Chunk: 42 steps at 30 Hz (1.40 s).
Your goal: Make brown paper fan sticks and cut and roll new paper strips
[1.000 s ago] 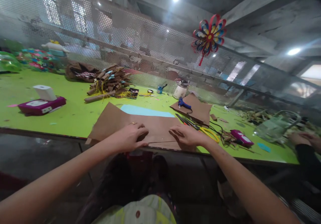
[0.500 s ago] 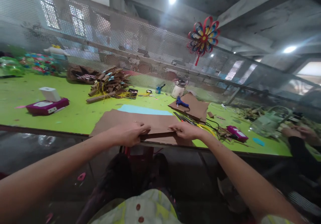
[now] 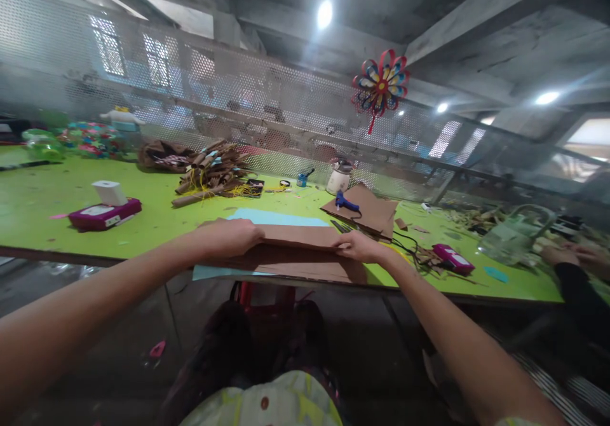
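Note:
A sheet of brown kraft paper (image 3: 299,234) stands partly raised off the table between my two hands. My left hand (image 3: 234,236) is closed at its left part, the fingertips mostly hidden. At its right end, my right hand (image 3: 356,247) pinches the edge between thumb and fingers. More brown paper (image 3: 300,267) lies flat beneath, in shadow, along the table's front edge. Light blue paper (image 3: 279,218) shows behind the raised sheet, and another blue strip sticks out at the lower left.
A blue glue gun (image 3: 346,202) rests on brown sheets (image 3: 369,206) at the right, near scissors and cords. Rolled brown paper pieces (image 3: 214,171) are heaped at the back left. A purple box (image 3: 105,215) carries a white block. Another person's hands (image 3: 567,254) are at the far right.
The brown sheet's near edge has come up and away from me, baring brown and blue paper below. My left hand has moved left and away from me; my right hand stays near its place.

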Each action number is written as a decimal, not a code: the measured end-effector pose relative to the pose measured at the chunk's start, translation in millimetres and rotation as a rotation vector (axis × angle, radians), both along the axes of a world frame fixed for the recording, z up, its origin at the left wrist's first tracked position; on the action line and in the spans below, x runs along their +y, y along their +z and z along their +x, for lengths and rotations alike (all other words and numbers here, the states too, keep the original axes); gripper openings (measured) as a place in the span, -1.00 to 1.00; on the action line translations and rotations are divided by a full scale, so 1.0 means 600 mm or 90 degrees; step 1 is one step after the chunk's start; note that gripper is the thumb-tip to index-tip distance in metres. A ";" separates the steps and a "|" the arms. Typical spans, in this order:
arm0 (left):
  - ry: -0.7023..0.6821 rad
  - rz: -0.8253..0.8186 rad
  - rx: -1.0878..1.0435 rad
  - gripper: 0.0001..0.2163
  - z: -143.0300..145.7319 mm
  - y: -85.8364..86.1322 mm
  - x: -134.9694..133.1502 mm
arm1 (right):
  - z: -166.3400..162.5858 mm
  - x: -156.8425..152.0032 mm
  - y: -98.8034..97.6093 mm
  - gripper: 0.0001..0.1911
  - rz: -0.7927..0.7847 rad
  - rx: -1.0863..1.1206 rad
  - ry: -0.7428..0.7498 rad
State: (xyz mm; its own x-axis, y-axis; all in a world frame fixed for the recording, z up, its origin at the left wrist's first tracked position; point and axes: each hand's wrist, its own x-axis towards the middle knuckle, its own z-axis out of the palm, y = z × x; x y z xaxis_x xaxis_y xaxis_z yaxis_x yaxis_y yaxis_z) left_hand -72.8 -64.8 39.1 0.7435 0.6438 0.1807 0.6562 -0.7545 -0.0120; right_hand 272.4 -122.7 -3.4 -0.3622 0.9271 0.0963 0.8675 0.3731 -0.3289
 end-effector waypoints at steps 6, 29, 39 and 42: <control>-0.010 0.096 0.153 -0.78 0.047 0.072 0.008 | -0.006 -0.011 -0.018 -0.76 0.067 -0.028 -0.058; 0.139 0.250 -0.134 -0.43 -0.061 -0.095 0.033 | -0.010 -0.042 -0.054 -0.62 0.294 -0.057 -0.205; -0.183 0.081 -0.010 -0.44 -0.002 -0.101 -0.036 | -0.012 -0.037 -0.038 -0.64 0.329 0.003 -0.265; -0.174 0.054 0.020 -0.44 0.007 -0.096 -0.022 | -0.009 -0.040 -0.041 -0.64 0.314 -0.017 -0.238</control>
